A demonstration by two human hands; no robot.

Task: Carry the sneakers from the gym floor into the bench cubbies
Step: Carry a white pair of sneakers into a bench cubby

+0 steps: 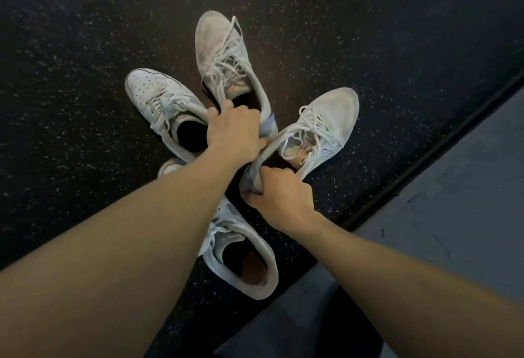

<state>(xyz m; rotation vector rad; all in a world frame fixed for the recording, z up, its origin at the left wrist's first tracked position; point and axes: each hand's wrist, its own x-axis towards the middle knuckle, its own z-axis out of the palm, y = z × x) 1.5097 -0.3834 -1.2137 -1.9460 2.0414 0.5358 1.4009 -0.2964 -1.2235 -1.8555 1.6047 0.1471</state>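
White sneakers hang bunched in two bare hands above a black speckled gym floor [85, 80].

From the head camera, the left hand [234, 134] curls its fingers round the heel collars of two shoes: a perforated leather sneaker [158, 99] pointing up-left and a mesh sneaker [224, 57] pointing up, with its thumb side touching the collar of a third. The right hand [279, 196] grips the heel of that third shoe, a second mesh sneaker [320, 125] whose toe points up-right. A fourth sneaker [243, 261] sits lower in the frame, partly hidden under the left forearm; what holds it cannot be told. To the lower right, past a dark edge strip, lies a grey-blue surface [453, 187] with scuff marks.
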